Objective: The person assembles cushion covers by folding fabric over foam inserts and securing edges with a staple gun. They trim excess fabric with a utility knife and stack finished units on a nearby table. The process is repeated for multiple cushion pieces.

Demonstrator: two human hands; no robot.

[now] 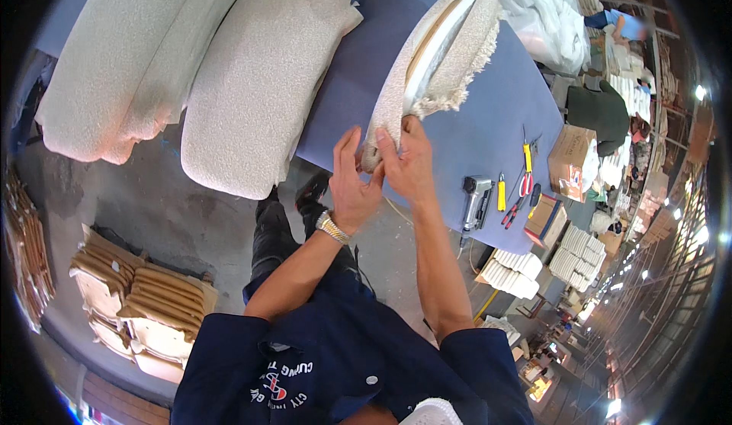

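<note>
A long padded panel (pixel 393 89) wrapped in beige nubby fabric stands on its edge on a blue-covered table (pixel 488 135). White padding and a thin wood-coloured edge show along its open side, and the loose fabric flap has a frayed border. My right hand (pixel 409 162) pinches the fabric near the panel's near end, thumb pressed against it. My left hand (pixel 355 192), with a watch on its wrist, closes around the rounded near end from the left. Part of that end is hidden behind my fingers.
Beige padded pieces (pixel 263 74) lie at the left. On the table's right are a staple gun (pixel 476 200), a yellow-handled tool (pixel 501 192), pliers (pixel 526 185) and a small open box (pixel 545 219). Stacked panels (pixel 164 303) stand on the floor. Other people (pixel 598 112) are at the far right.
</note>
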